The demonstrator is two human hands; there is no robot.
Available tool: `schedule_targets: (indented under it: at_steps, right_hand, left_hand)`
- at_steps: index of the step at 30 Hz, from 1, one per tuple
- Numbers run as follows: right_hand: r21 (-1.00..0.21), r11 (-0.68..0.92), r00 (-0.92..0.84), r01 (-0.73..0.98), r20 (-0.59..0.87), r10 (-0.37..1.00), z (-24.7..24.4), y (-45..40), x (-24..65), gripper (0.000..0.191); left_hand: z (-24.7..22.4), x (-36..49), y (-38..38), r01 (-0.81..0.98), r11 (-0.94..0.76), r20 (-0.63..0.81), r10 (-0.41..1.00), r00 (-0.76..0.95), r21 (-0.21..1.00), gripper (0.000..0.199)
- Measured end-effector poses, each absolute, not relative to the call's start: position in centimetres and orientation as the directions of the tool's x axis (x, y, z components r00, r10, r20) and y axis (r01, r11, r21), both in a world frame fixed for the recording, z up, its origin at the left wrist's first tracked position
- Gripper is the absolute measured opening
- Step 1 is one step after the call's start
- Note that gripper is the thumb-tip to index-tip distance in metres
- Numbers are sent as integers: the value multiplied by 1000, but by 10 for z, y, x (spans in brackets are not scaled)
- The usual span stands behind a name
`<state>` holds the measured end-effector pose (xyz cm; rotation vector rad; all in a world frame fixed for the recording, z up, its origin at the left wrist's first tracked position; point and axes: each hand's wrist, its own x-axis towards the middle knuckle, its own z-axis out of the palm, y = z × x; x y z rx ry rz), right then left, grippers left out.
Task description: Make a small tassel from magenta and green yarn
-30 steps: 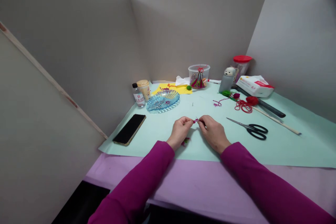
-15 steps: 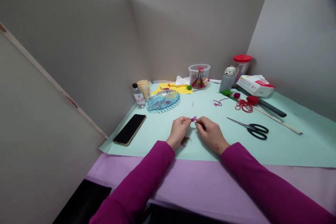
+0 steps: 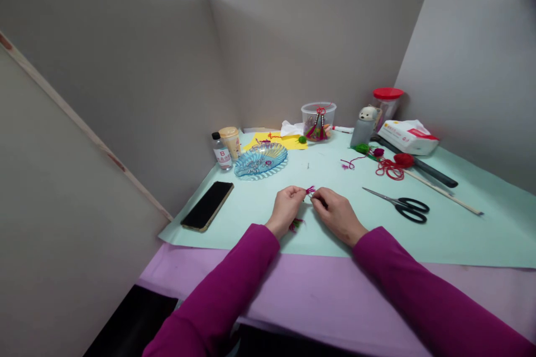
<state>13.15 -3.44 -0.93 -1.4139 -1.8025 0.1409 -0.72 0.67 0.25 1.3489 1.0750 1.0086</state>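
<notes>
Between my fingertips sits a small tuft of magenta thread (image 3: 310, 191), pinched from both sides. My left hand (image 3: 286, 211) holds it at the left end, and my right hand (image 3: 336, 216) grips the other end, the fingers nearly meeting. Just below my left hand a scrap of magenta and green tassel thread (image 3: 295, 225) lies on the pale green paper sheet (image 3: 268, 223). A short magenta thread (image 3: 350, 163) lies further up, clear of both hands.
Black-handled scissors (image 3: 408, 206) lie to the right, and a phone (image 3: 207, 206) to the left. Further back stand a blue glass dish (image 3: 260, 160), a clear tub with a tassel (image 3: 318, 121), red cord (image 3: 390, 169), a small bottle (image 3: 221, 152) and a tissue pack (image 3: 408, 138). Grey board walls surround the table.
My hands have drawn slightly closer together around the magenta thread, and my right hand has shifted a little to the left. The objects on the table have not moved.
</notes>
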Motion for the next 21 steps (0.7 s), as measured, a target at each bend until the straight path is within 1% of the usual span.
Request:
schedule_targets:
  at_steps: [4, 14, 21]
  right_hand:
    - [-548, 380, -38, 745, 534, 845, -10, -34, 132, 13]
    - [-545, 362, -39, 756, 515, 857, -13, -32, 133, 12]
    - [-506, 339, -29, 793, 525, 851, -15, -32, 134, 12]
  left_hand:
    - [2, -8, 7, 62, -9, -6, 971, 239, 998, 22]
    - [3, -8, 7, 77, -13, -7, 968, 249, 997, 19]
    - [3, -8, 7, 83, -32, 10, 967, 255, 996, 22]
